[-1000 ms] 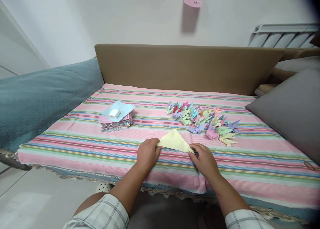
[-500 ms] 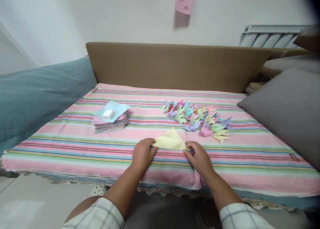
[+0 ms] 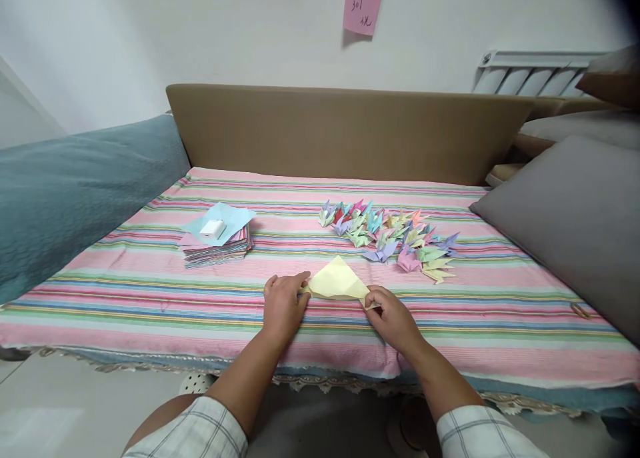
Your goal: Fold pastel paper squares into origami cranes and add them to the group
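Observation:
A pale yellow sheet of origami paper [image 3: 339,279], folded to a triangle with its peak pointing away from me, is held just above the striped cloth. My left hand [image 3: 286,305] pinches its left corner between thumb and fingers. At the opposite end, my right hand [image 3: 393,319] is closed on the right corner, and a small bit of paper sticks out below the fingers. The near edge bows slightly, and both corner tips are partly hidden by my fingers.
Several folded paper cranes [image 3: 383,235] lie grouped beyond my right hand. A stack of coloured paper [image 3: 220,253] sits at left, topped by a blue sheet and a small white box [image 3: 213,229]. A grey cushion [image 3: 565,225] leans at right; a blue-green bolster [image 3: 90,191] is at left.
The folded yellow paper has tilted and its near edge now bows open a little. My fingers have shifted at both corners, still gripping. The view has moved slightly.

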`<act>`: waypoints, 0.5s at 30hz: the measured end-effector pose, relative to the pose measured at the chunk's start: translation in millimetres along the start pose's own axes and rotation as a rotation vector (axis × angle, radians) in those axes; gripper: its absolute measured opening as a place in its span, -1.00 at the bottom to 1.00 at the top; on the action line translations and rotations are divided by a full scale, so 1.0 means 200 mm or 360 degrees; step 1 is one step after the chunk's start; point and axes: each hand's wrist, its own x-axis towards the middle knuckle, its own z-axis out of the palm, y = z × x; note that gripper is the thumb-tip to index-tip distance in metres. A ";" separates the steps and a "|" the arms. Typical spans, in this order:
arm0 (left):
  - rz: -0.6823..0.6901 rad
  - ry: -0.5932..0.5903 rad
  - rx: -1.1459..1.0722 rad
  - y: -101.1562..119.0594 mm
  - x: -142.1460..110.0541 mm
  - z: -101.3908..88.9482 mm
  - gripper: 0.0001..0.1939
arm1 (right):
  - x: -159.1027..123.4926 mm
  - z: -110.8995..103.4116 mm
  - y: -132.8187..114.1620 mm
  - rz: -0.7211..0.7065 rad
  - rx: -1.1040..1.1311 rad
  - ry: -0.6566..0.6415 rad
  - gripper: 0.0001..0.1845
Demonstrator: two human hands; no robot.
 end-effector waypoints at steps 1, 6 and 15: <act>0.0015 0.0008 0.0010 0.00 0.00 0.00 -0.63 | 0.00 0.00 -0.01 0.0000 0.0001 -0.0022 -0.86; 0.0125 0.0032 0.0066 0.00 -0.01 0.00 -0.74 | 0.00 -0.01 -0.02 0.0032 -0.0009 -0.0078 -0.81; 0.0302 -0.0050 0.0229 -0.01 -0.02 0.00 -0.72 | -0.01 -0.02 -0.01 0.0038 0.0115 -0.0056 -0.63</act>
